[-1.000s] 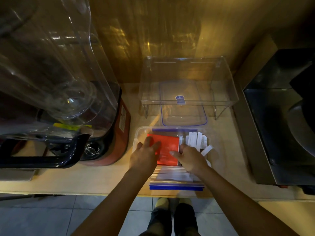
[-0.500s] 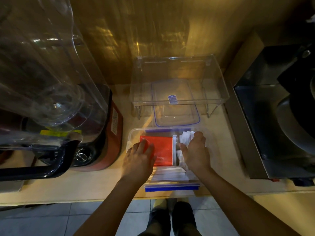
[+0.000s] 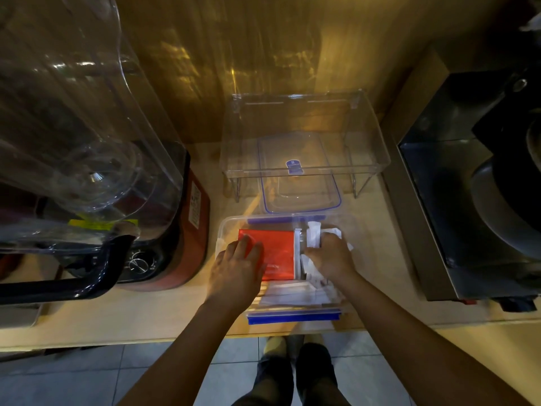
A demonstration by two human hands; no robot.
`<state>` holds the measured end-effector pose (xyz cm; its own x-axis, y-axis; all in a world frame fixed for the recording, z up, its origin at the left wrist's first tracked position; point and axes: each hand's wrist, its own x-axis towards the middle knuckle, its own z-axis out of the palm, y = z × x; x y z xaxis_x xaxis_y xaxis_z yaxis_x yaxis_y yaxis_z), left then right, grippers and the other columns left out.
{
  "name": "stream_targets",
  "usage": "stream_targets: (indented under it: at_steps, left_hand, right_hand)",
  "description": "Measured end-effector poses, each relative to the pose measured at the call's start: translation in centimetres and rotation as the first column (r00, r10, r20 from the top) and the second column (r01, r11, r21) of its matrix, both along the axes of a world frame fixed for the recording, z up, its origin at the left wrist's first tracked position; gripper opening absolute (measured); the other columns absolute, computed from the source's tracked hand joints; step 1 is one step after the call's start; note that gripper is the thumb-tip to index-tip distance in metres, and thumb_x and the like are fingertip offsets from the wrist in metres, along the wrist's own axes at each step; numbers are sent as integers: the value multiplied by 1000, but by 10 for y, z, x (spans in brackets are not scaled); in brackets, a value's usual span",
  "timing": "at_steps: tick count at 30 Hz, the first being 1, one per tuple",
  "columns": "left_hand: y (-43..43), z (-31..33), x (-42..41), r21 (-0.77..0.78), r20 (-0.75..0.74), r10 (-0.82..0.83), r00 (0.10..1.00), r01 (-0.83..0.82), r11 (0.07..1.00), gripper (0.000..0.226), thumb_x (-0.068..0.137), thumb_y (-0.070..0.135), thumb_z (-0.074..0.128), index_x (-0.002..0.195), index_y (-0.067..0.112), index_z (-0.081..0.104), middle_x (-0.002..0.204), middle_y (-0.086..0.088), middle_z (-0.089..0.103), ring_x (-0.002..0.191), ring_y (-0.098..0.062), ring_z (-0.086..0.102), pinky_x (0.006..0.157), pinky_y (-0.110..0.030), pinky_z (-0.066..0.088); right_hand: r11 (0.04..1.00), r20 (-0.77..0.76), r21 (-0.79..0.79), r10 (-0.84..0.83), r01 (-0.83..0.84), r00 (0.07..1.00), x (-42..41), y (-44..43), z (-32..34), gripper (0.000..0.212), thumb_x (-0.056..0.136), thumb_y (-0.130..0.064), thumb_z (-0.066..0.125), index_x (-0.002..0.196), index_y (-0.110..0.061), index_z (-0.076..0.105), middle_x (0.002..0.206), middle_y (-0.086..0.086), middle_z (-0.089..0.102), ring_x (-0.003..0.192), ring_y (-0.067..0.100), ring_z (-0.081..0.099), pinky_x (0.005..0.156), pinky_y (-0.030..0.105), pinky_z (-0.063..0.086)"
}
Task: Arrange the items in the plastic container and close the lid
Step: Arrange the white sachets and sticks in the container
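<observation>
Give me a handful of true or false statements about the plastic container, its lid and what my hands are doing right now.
1. The clear plastic container is closed. False: it is open.
2. The left hand rests on the flat red packet. True.
3. The clear blue-rimmed lid lies behind the container. True.
4. The right hand holds the lid. False: it is among the white paper sachets.
5. The blender with a clear jug stands right of the container. False: left.

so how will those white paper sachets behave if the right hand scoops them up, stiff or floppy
Probably floppy and light: the white sachets look thin and lie bent at mixed angles beside the red packet. Likely to spill or fan out, since they sit loose around the right hand rather than bundled. Gathering them against the container wall may help.
</observation>
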<state>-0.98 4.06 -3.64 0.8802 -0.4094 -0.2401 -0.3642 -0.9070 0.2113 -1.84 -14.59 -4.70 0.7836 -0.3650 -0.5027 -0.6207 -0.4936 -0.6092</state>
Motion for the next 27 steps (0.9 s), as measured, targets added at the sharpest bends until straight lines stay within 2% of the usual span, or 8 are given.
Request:
stream_targets:
  at_steps: [5, 8, 10, 13, 16, 20, 23, 27]
  left_hand:
    - [4, 7, 2, -221, 22, 13, 1000, -8, 975, 31, 91, 25, 53, 121, 15, 57, 127, -9, 58, 114, -27, 55, 96, -39, 44]
    - [5, 16, 1, -549, -95, 220, 971, -235, 802, 21, 92, 13, 55, 111, 11, 64, 110, -7, 67, 99, -22, 62, 83, -29, 48]
    - [4, 23, 0, -662, -162, 303, 939, -332, 672, 18, 92, 10, 54, 106, 13, 65, 100, -1, 68, 90, -16, 63, 75, -17, 48]
    - [4, 32, -2, -747, -204, 280, 938, -334, 575, 16, 92, 11, 55, 103, 16, 66, 91, 7, 68, 83, -1, 62, 66, -5, 45]
    - [7, 34, -5, -678, -139, 87, 987, -158, 718, 13, 87, 15, 63, 99, 18, 67, 92, 7, 68, 85, -5, 63, 67, -9, 43]
    - [7, 22, -14, -395, -141, -93, 986, 30, 918, 25, 87, 29, 61, 111, 27, 64, 111, 5, 71, 98, -15, 65, 73, -18, 42]
    - [11, 12, -21, -252, -52, -110, 993, 94, 963, 25, 91, 36, 54, 113, 31, 64, 112, 2, 71, 97, -20, 65, 77, -21, 45]
    - [13, 6, -25, -39, 31, -139, 990, 140, 989, 26, 94, 28, 49, 116, 34, 62, 109, 0, 71, 94, -23, 65, 81, -28, 51]
  right_hand:
    - [958, 187, 91, 250, -270, 950, -14, -3, 13, 35, 89, -14, 54, 61, -28, 39, 55, -9, 43, 50, 3, 42, 52, 20, 31]
    - [848, 168, -84, 530, -523, 831, -20, 0, 23, 27, 93, -25, 52, 70, -31, 39, 59, -17, 42, 55, -2, 42, 53, 17, 28]
    - [760, 141, -128, 649, -637, 747, -20, 4, 29, 8, 94, -29, 48, 88, -26, 45, 66, -18, 41, 60, 0, 44, 54, 21, 31]
    - [672, 151, -64, 737, -738, 659, -15, 16, 34, 8, 93, -27, 49, 88, -23, 44, 76, -14, 43, 71, 8, 47, 59, 24, 33]
    - [649, 126, -29, 757, -761, 641, -12, 26, 29, 14, 90, -22, 55, 99, -11, 58, 93, -1, 54, 87, 17, 55, 70, 24, 38]
    - [685, 113, 19, 722, -728, 682, -16, 29, 15, 14, 88, -22, 61, 75, -20, 55, 71, -11, 54, 62, -1, 47, 57, 13, 31]
    - [711, 138, 2, 697, -703, 704, -21, 26, 13, 2, 87, -20, 61, 85, -19, 62, 75, -10, 58, 65, 1, 50, 60, 15, 35]
    - [653, 93, -168, 756, -739, 648, -25, 15, 15, 18, 89, -25, 55, 103, -19, 64, 105, -1, 65, 94, 18, 59, 78, 30, 44]
